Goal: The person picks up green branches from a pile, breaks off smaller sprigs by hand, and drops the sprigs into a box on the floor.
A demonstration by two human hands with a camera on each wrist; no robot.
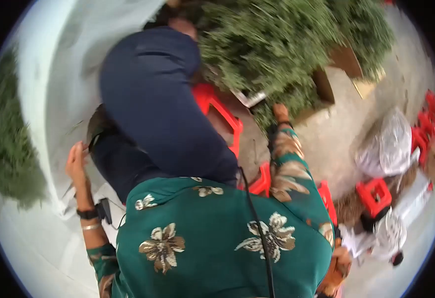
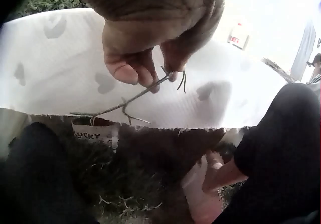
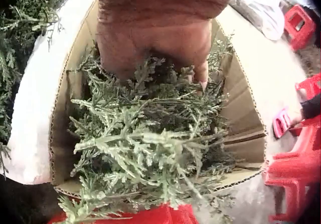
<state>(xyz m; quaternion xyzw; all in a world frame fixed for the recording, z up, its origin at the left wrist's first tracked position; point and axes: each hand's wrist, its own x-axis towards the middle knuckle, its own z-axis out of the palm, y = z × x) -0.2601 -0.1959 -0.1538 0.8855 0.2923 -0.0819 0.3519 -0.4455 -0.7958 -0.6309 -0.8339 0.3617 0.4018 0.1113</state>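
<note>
My left hand (image 2: 150, 48) pinches a thin, forked twig (image 2: 123, 105) with little leaf left on it, over white cloth with grey heart shapes (image 2: 103, 83). In the head view, that left hand (image 1: 77, 166) is out to the left, beside a dark-trousered knee. My right hand (image 3: 155, 41) reaches down into an open cardboard box (image 3: 241, 101), among feathery green sprigs (image 3: 145, 143). One fingertip shows at the right; the other fingers are hidden in foliage, so I cannot tell whether they grip any. The head view has the right hand (image 1: 280, 113) at the box's near side.
Large heaps of greenery (image 1: 267, 39) stand ahead, and another pile (image 1: 11, 134) lies far left. Red plastic stools (image 1: 374, 196) stand at the right, near a clear plastic bag (image 1: 388, 141). Another person's hand (image 1: 337, 265) shows at the lower right.
</note>
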